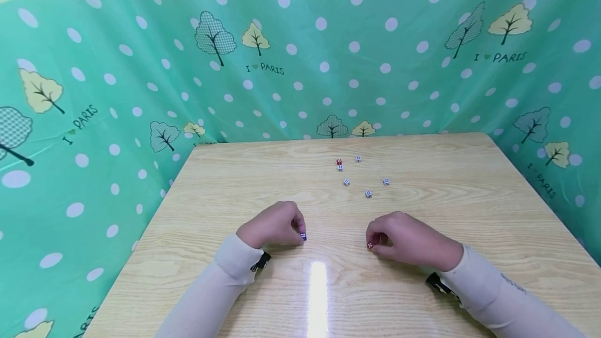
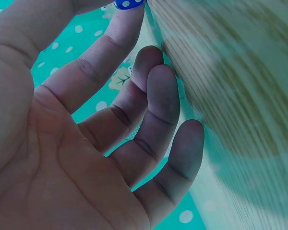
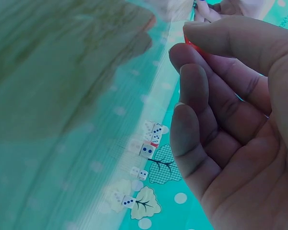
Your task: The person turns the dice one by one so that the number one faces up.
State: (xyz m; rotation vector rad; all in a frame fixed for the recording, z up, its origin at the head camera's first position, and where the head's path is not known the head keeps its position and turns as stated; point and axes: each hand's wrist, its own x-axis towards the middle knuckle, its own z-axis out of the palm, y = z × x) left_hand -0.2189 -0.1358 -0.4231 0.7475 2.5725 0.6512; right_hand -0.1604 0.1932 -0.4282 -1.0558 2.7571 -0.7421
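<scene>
One blue die (image 1: 303, 237) in the left hand (image 1: 274, 225), one red die (image 1: 370, 245) in the right hand (image 1: 403, 240)

Both hands are working low near the counter (image 1: 211, 186), the right hand lying at about three o'clock from the left hand. The left hand's grip is pinching the blue die between thumb and finger, closed down to the die's width; the die is showing between three and four o'clock on that hand. In the left wrist view the remaining fingers are curving loosely.

The right hand's grip is also pinching, its thumb and finger nearly meeting on the red die, which is showing at nine o'clock on that hand. In the right wrist view only a sliver of red is peeking out. I cannot tell whether either held die is touching the counter.

Six more dice are lying toward twelve o'clock from the hands. From the nearest white die (image 1: 368, 194), a second white die (image 1: 346, 182) is sitting at ten o'clock and a third white die (image 1: 386, 182) at two. Farther out, a second red die (image 1: 339, 161) is resting with a fourth white die (image 1: 340, 168) just beside it at six o'clock and a fifth white die (image 1: 358, 159) near it at three.

Beyond the counter's twelve o'clock edge, a dotted green cloth (image 1: 300, 20) is hanging.
</scene>
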